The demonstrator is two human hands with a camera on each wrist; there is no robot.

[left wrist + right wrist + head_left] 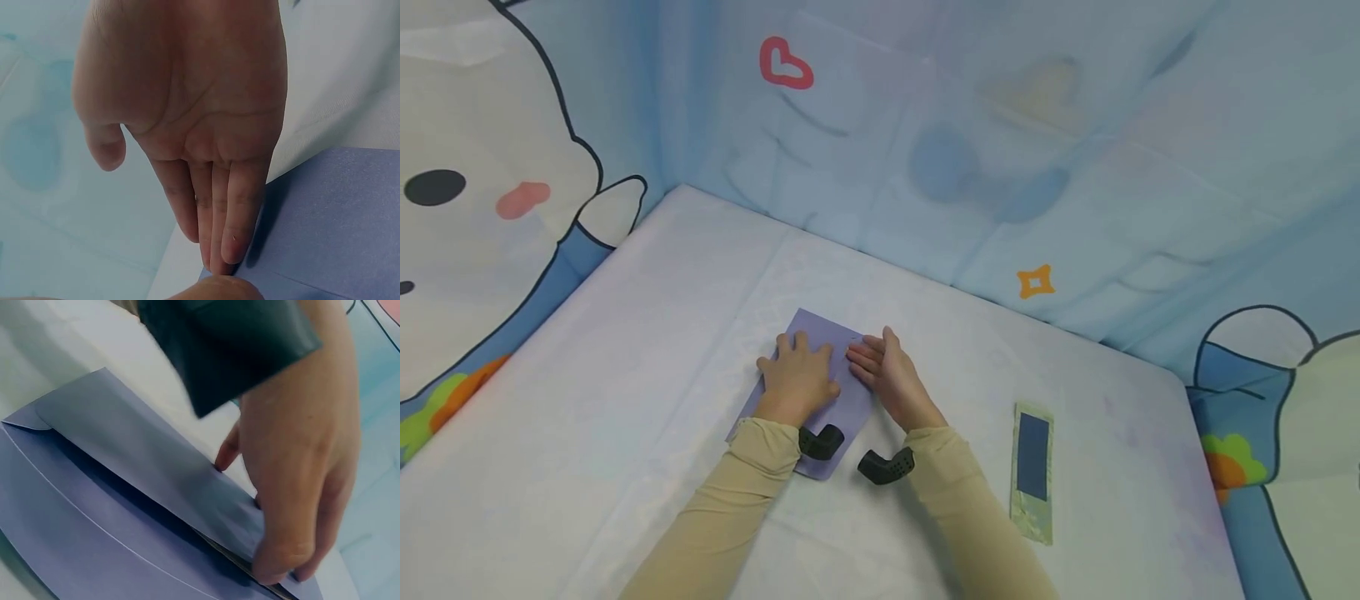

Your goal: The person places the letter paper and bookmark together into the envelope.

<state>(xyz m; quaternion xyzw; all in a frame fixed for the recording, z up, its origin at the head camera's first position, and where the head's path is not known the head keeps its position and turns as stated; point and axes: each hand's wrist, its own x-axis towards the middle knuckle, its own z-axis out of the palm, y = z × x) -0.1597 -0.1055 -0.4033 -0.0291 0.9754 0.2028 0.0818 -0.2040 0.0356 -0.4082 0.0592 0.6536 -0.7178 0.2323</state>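
Fingers spread wide: your left hand (796,377) on the purple envelope (852,400) | fingers straight, together: your right hand (898,382) at its right edge | green-and-blue strip (1032,458) farther right

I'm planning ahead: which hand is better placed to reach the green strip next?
Probably the right hand: it's nearer the green strip, while the left hand rests on the purple envelope.

From my station I see one purple paper envelope (847,406) lying slantwise on the pale tabletop (955,350). Its flap (62,550) spreads open beyond a crease (81,515), and the pocket (144,444) gapes slightly.
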